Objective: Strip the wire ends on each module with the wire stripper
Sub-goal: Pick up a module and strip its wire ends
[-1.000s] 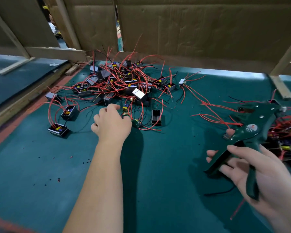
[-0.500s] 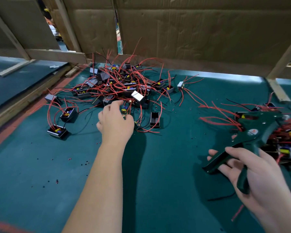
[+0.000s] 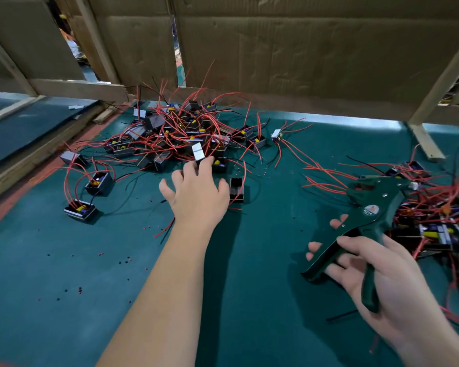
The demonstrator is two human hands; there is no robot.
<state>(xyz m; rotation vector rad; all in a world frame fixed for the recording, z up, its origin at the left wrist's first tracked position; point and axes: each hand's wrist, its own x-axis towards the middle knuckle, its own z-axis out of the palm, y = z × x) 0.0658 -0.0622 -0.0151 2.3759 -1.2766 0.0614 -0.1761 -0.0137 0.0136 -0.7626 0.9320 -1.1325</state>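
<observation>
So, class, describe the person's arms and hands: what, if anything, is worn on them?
Neither arm shows a sleeve within the frame; both are bare. The left hand and right hand wear no gloves, and no watch, bracelet or ring is visible.

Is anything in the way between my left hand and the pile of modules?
Nothing visible does. The left hand is open, fingertips right at the near edge of the module pile.
</observation>
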